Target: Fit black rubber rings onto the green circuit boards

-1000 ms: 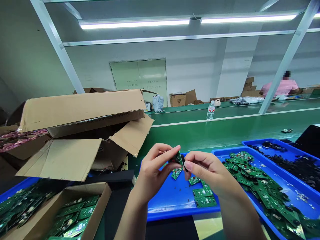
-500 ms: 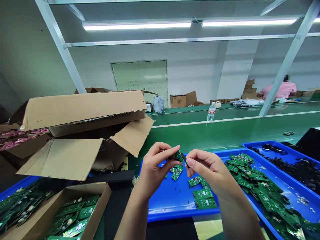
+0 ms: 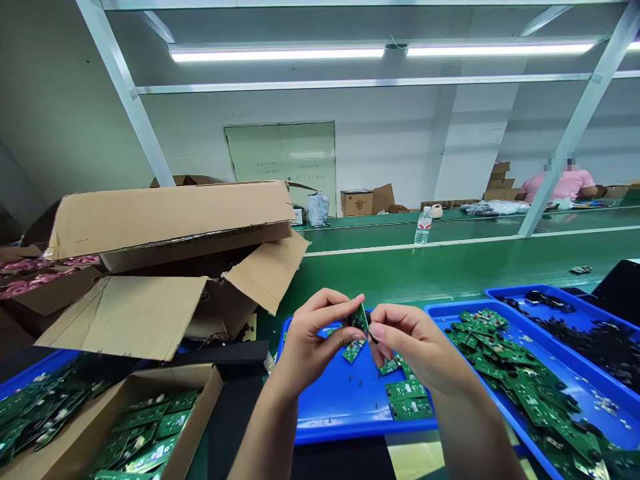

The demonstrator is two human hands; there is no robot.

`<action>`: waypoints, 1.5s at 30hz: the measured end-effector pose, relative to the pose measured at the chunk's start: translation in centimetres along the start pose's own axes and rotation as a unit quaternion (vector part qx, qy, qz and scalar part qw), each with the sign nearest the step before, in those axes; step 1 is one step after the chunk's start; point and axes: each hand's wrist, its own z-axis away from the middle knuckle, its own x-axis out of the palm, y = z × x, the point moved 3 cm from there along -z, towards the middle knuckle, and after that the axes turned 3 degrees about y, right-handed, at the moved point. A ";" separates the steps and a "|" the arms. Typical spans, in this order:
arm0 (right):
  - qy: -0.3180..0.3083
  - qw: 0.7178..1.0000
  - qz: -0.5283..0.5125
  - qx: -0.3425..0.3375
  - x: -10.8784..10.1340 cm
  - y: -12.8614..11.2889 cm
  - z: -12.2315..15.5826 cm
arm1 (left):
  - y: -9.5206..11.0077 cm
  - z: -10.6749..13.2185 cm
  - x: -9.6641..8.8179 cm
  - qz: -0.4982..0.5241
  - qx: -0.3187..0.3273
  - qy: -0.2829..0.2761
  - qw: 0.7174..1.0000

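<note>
Left hand (image 3: 306,339) and right hand (image 3: 413,343) pinch small green circuit board (image 3: 359,317) above blue tray (image 3: 345,407) — flat boards (image 3: 411,399) scattered beneath. Open corrugated carton (image 3: 165,253) far left; heaped board tray (image 3: 525,380) right.

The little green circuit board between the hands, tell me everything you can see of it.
The circuit board is a small green rectangular piece, apparently rigid, with tiny components too small to make out. It is held in the air, tilted nearly on edge, above the blue tray. The left hand pinches its left side between thumb and fingers; the right hand pinches a small dark part against its right edge.
</note>
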 end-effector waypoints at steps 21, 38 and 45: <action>0.176 0.983 0.006 -0.051 -0.4 1.2 -1.1 | 0.3 0.2 2.5 -0.090 -0.050 -0.055 0.993; 0.235 0.931 0.175 -0.217 -2.1 -0.3 0.3 | 0.7 -0.1 2.1 -0.053 -0.149 -0.013 0.987; 0.234 0.890 0.297 -0.255 -1.4 -0.5 -0.7 | 0.0 -0.6 2.5 -0.063 -0.163 -0.019 0.984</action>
